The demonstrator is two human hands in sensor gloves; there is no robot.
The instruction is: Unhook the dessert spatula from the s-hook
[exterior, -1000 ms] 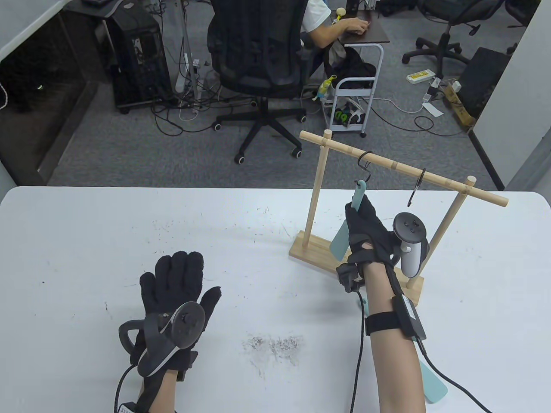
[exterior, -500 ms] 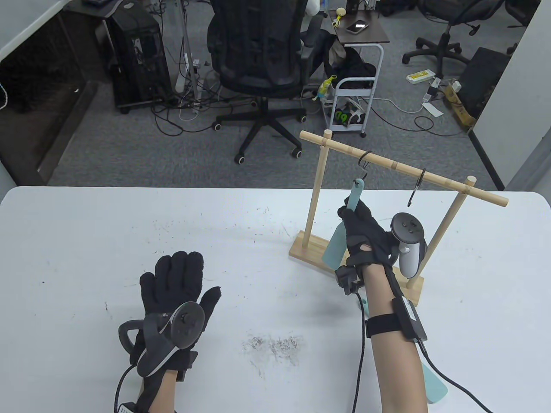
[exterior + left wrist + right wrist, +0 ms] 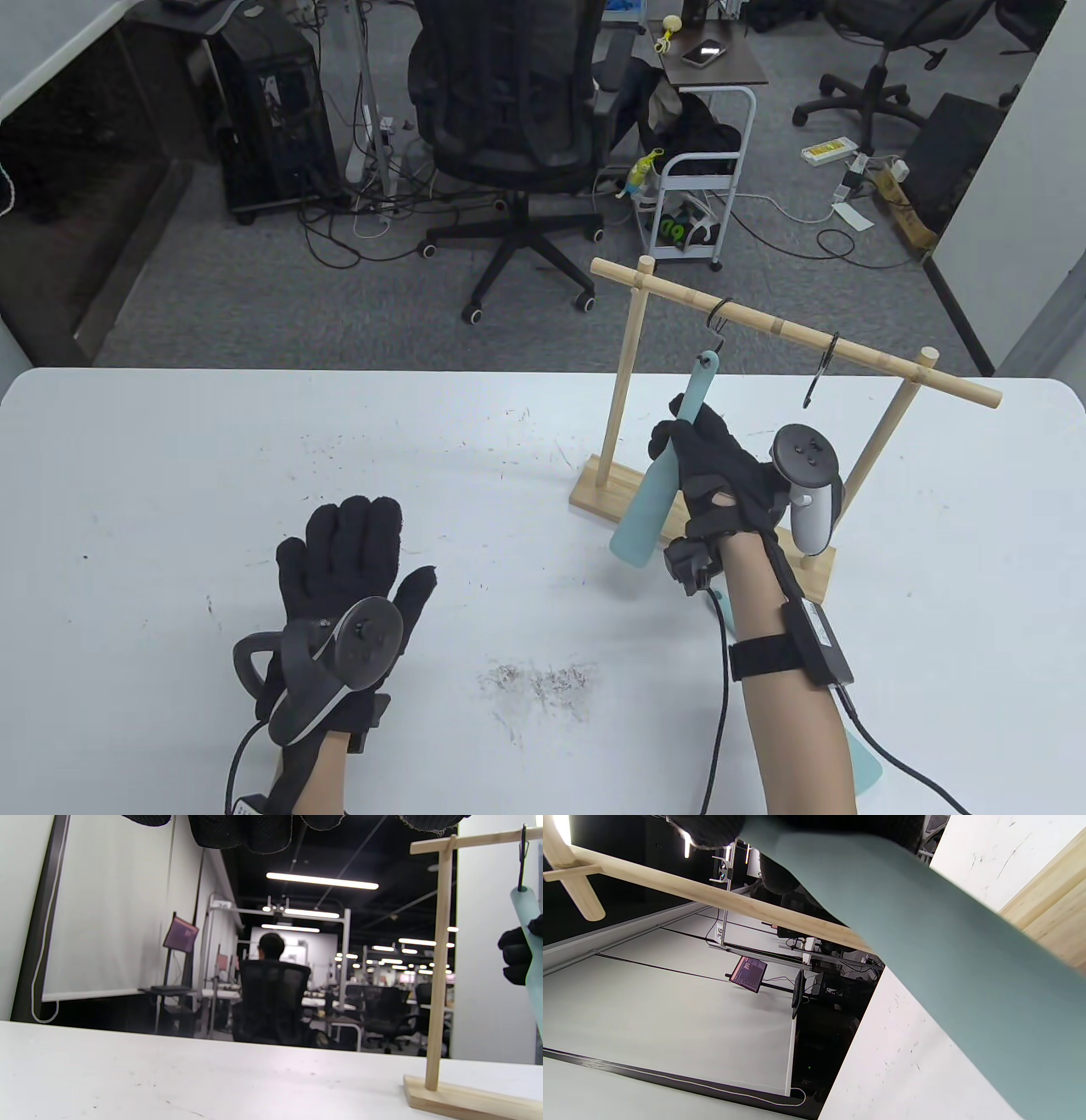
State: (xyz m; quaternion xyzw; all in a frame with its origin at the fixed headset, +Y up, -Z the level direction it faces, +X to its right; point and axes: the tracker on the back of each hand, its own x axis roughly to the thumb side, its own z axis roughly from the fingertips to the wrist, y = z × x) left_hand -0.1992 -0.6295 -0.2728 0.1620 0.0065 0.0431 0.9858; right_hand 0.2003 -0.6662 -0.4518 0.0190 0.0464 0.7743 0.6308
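A teal dessert spatula [image 3: 657, 488] hangs by its handle tip from a black S-hook [image 3: 718, 327] on the bar of a wooden rack [image 3: 789, 329]. My right hand [image 3: 708, 463] grips the spatula's handle, with the blade tilted down to the left above the table. The spatula's top end still touches the hook. The blade fills the right wrist view [image 3: 925, 942]. In the left wrist view the spatula [image 3: 530, 938] and hook [image 3: 522, 857] show at the right edge. My left hand [image 3: 344, 564] rests flat and empty on the table.
A second, empty S-hook [image 3: 821, 369] hangs further right on the bar. The rack's base [image 3: 598, 492] stands on the white table [image 3: 254, 475]. Another teal spatula [image 3: 865, 764] lies under my right forearm. Office chairs and a cart stand beyond the table.
My right hand has drawn back and to the left, swinging the spatula's blade out to the left while its top stays at the hook. The left hand has not moved.
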